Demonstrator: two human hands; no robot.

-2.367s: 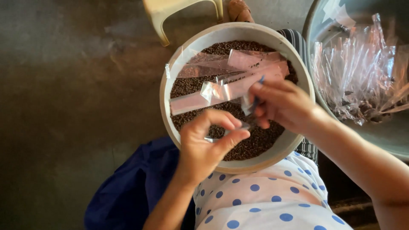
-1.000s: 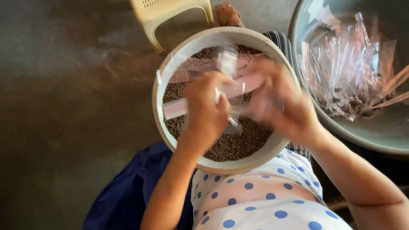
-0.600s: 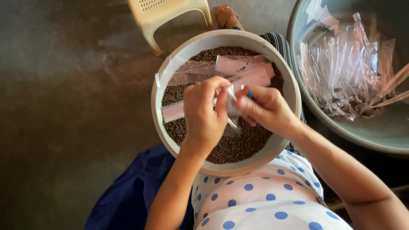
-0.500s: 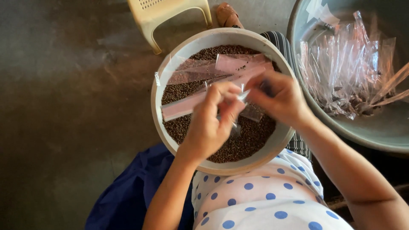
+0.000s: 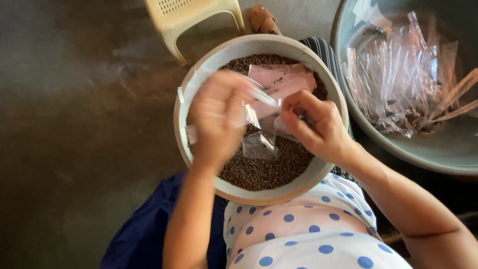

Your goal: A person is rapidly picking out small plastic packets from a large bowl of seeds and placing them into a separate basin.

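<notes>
Plastic bag pinched between both hands over seed bowl.

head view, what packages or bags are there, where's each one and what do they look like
Small clear plastic bag: between the left hand and right hand, over the round bowl of dark seeds; flat, transparent.
Pinkish clear bags: lying on the seeds at the bowl's far side; flat, long.
Heap of clear bags: in the grey basin, upper right; narrow, crumpled, transparent.
No labels, signs or screens show.
</notes>
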